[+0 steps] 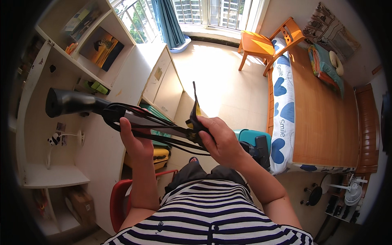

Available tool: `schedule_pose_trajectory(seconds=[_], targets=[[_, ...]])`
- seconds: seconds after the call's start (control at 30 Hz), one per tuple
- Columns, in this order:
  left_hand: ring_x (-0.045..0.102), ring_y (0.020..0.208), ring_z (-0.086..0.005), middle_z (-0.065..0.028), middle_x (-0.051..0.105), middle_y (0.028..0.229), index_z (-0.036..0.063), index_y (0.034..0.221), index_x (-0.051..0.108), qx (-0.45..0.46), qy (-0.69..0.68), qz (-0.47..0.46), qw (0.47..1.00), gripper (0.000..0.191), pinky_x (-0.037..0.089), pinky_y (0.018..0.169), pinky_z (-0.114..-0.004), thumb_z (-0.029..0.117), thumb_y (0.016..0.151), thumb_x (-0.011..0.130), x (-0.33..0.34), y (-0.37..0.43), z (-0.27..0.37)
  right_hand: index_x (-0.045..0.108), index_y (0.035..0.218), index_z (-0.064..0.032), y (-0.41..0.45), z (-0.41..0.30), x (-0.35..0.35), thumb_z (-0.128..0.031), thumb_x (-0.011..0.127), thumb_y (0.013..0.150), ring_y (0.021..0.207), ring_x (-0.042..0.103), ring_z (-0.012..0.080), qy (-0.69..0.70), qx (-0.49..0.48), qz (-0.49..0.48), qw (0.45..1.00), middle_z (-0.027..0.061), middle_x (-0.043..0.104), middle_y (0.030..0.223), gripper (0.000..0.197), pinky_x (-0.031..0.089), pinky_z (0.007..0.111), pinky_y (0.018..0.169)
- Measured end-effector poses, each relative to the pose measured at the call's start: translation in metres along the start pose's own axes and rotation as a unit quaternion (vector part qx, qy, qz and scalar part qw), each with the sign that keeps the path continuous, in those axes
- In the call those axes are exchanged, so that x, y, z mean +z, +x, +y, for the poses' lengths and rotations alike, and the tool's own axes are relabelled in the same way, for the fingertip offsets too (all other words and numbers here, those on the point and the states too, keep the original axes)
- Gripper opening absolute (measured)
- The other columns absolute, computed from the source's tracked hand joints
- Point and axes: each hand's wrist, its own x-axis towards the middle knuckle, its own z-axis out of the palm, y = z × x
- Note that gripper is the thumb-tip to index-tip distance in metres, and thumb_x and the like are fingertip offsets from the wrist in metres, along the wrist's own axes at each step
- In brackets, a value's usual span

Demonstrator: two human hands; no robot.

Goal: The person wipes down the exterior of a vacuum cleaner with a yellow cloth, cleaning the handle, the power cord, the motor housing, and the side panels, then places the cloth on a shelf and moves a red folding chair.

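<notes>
A stick vacuum cleaner (pixel 78 102) with a black handle and a long tube lies slantwise across both my hands, its handle at the left. My left hand (pixel 137 139) holds the tube from below near the handle, the thumb raised beside the looped black power cord (pixel 171 141). With thumb and fingers, my right hand (pixel 222 139) grips a black strap (pixel 194 113) with some yellow on it, farther down the tube, where the cord loops meet. The strap's free end points up. Beyond my right hand, the dark floor head (pixel 261 151) shows beside a teal bin (pixel 246 136).
At the left stands a white desk with shelves (pixel 128 70); a red chair (pixel 119 202) and a yellow suitcase (pixel 160 156) are near it. A bed (pixel 324 122) fills the right side, with a wooden chair (pixel 257 44) at its far end. A white fan (pixel 352 193) stands lower right.
</notes>
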Motion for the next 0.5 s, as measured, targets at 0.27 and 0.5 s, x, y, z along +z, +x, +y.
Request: schedule_pose_trajectory(seconds=[0.27, 0.5], targets=[[0.051, 0.114, -0.0235, -0.0107, 0.052, 0.118, 0.0033, 0.127, 0.043, -0.035, 0.009, -0.114, 0.993, 0.064, 0.041, 0.099, -0.037, 0.050, 0.087, 0.060, 0.021, -0.001, 0.015, 0.048, 0.123, -0.0013, -0.004, -0.010, 0.065, -0.015, 0.071, 0.071, 0.092, 0.053, 0.0278, -0.261, -0.094, 0.093, 0.956, 0.0137, 0.048, 0.103, 0.058, 0.048, 0.037, 0.078], [0.050, 0.113, -0.0253, -0.0114, 0.052, 0.116, 0.0022, 0.125, 0.045, -0.044, -0.034, -0.142, 0.988, 0.056, 0.038, 0.103, -0.039, 0.045, 0.091, 0.056, 0.018, 0.009, 0.010, 0.053, 0.118, -0.0013, -0.110, 0.047, 0.019, -0.011, 0.076, 0.065, 0.096, 0.052, 0.0318, -0.348, 0.085, 0.043, 0.933, 0.0158, 0.050, 0.106, 0.059, 0.046, 0.041, 0.082]])
